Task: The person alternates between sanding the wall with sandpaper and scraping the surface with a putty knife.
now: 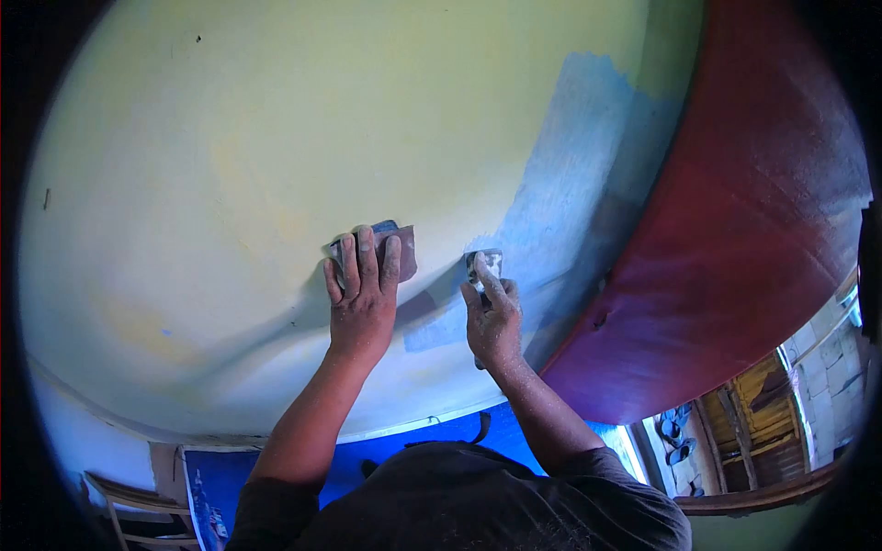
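With its fingers laid flat, my left hand (363, 298) presses a dark, folded piece of sandpaper (404, 254) against the pale yellow-green wall (276, 119). The sandpaper's brown corner sticks out to the right of the fingers. My right hand (494, 317) grips a putty knife (487, 260), its blade smeared with white and against or close to the wall; the end of the handle shows below the hand. Around the knife's upper edge begins a light blue patch (570, 147) on the wall. White dust covers the right hand and forearm.
A dark red curtain or sheet-like panel (735, 230) hangs close on the right. Blue floor (367, 459) lies below the wall. A wooden rack (147, 500) stands at lower left. At lower right, sandals (678, 432) lie past a doorway.
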A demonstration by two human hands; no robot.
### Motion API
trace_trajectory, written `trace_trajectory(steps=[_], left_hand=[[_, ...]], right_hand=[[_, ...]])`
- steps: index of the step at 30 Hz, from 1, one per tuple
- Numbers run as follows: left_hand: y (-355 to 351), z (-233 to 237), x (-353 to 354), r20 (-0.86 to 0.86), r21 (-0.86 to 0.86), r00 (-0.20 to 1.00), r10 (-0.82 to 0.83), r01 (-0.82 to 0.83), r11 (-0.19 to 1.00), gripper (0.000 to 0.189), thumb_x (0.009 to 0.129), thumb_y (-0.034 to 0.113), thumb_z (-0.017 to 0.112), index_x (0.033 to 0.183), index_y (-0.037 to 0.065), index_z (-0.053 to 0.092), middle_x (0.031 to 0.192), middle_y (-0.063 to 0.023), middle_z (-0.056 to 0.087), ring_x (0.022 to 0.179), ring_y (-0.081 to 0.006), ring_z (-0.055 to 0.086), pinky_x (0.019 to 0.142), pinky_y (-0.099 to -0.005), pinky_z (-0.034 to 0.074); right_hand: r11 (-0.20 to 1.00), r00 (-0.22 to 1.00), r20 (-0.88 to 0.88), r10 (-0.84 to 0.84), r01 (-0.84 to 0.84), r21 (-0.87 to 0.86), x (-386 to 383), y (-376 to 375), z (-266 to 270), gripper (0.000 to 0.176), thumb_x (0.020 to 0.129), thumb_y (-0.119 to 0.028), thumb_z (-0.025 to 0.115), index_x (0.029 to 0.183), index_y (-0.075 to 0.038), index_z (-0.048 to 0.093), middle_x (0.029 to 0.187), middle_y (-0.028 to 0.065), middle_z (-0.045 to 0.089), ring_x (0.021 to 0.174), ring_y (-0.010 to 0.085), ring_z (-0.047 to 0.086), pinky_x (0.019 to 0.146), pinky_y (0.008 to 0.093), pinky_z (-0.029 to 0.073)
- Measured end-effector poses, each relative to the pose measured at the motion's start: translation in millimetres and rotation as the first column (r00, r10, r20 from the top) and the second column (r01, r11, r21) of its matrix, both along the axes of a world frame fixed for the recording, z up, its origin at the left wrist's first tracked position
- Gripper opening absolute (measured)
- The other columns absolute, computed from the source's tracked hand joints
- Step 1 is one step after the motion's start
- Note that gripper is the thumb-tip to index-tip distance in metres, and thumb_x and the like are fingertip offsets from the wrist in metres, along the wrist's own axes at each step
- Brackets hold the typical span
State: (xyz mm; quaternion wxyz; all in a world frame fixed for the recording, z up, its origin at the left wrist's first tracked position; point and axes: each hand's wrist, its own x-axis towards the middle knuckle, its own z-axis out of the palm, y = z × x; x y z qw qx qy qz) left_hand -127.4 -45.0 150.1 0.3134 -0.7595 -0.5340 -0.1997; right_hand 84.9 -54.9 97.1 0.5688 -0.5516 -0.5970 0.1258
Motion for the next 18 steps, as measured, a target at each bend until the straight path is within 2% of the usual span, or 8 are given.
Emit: trace_trajectory(steps=[7, 10, 13, 18], left_hand=[[1.4, -2.7, -1.8, 0.007, 0.007, 1.0, -0.018, 0.018, 1.0, 0.084, 0.097, 0.005, 0.066, 0.172, 0.006, 0.028, 0.178, -0.0321, 0.016, 0.165, -0.0541, 0.015, 0.127, -0.075, 0.019], [-1.5, -0.7, -1.6, 0.014, -0.009, 1.0, -0.02, 0.02, 1.0, 0.085, 0.096, 0.005, 0.067, 0.172, 0.007, 0.029, 0.178, -0.0324, 0.017, 0.165, -0.0542, 0.016, 0.127, -0.075, 0.019], [1.1, -1.1, -1.8, -0.006, 0.004, 1.0, -0.01, 0.01, 1.0, 0.085, 0.096, 0.005, 0.067, 0.172, 0.007, 0.029, 0.178, -0.0327, 0.016, 0.165, -0.0544, 0.015, 0.127, -0.0751, 0.019], [-0.2, -1.8, -0.6, -0.001, -0.009, 1.0, -0.001, 0.001, 1.0, 0.081, 0.098, 0.005, 0.064, 0.172, 0.006, 0.03, 0.178, -0.0329, 0.017, 0.165, -0.0547, 0.015, 0.127, -0.0751, 0.019]], right_hand=[[0.999, 1.0, -0.009, -0.001, 0.001, -0.045, -1.8, -4.3, 6.8, 0.052, 0.103, -0.01, 0.077, 0.154, -0.015, 0.067, 0.103, 0.0187, 0.067, 0.086, 0.025, 0.067, 0.082, 0.0392, 0.058], [1.0, 1.0, -0.009, -0.018, 0.018, 0.019, -0.8, 0.9, 8.6, 0.053, 0.103, -0.01, 0.078, 0.154, -0.015, 0.066, 0.102, 0.0181, 0.066, 0.085, 0.0252, 0.067, 0.082, 0.0397, 0.057], [0.998, 0.999, -0.012, 0.032, -0.033, -0.051, -2.0, -4.4, -7.5, 0.054, 0.105, -0.014, 0.075, 0.157, -0.02, 0.063, 0.104, 0.0217, 0.064, 0.091, 0.0341, 0.067, 0.086, 0.0455, 0.057], [0.999, 0.999, -0.041, 0.024, -0.025, -0.04, -1.8, -2.9, 0.3, 0.055, 0.104, -0.012, 0.075, 0.157, -0.02, 0.063, 0.102, 0.0216, 0.063, 0.087, 0.0334, 0.065, 0.084, 0.0469, 0.056]])
